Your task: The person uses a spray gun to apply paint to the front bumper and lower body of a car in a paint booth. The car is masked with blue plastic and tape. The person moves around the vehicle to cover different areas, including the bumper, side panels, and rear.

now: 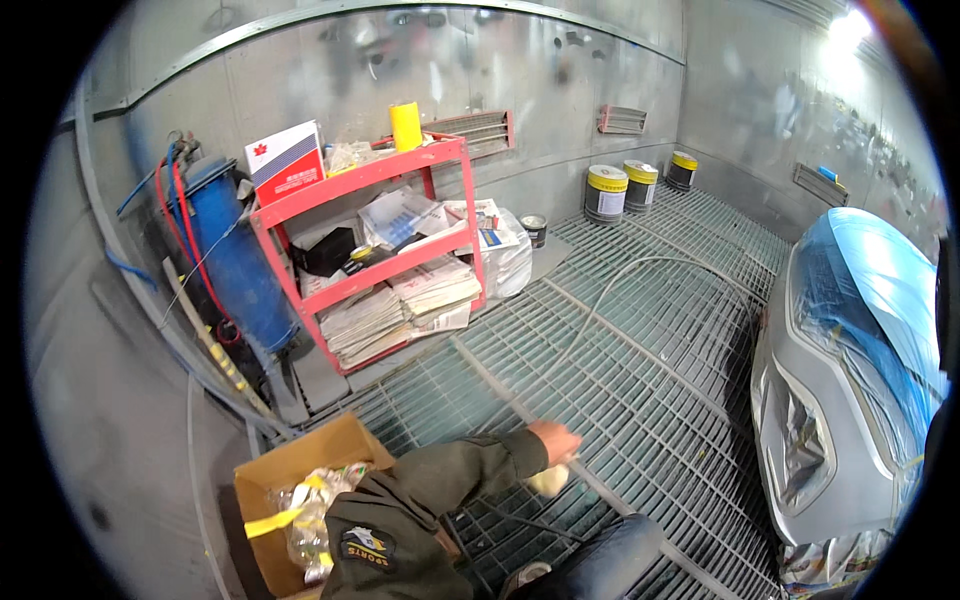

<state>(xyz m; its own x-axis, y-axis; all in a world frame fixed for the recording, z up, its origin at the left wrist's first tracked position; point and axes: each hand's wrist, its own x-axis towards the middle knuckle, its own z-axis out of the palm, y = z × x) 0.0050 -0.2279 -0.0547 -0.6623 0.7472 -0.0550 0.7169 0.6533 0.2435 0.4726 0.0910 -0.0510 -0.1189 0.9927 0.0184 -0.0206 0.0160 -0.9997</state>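
One small, cream-coloured, rounded piece of unclear material [548, 481] is showing directly below the bare left hand [556, 442], apparently touching its underside. Left fingers are appearing curled inward; whether they are gripping the cream piece or only hiding its upper end, cannot tell. Right hand is not showing clearly; a small skin-coloured patch [447, 545] under the dark olive sleeve [470, 470] may be belonging to it, state undeterminable. Handling estimate, by look only: the piece is seeming light, matte rather than slippery, probably somewhat soft, and not obviously fragile. Best hold: its upper end, nearest the fingers, using a light pinch, since a hard squeeze may be deforming it. Around the left hand: a grey steel floor grating [640, 400] is lying beneath; a thin black hose [530, 524] is running below, toward the body. Left of the hand, beside the sleeve, an open brown cardboard box [330, 440] is holding crumpled clear plastic material [310, 535]. Well to the right, silver-grey car bodywork [800, 340] is standing under translucent blue film [870, 270].
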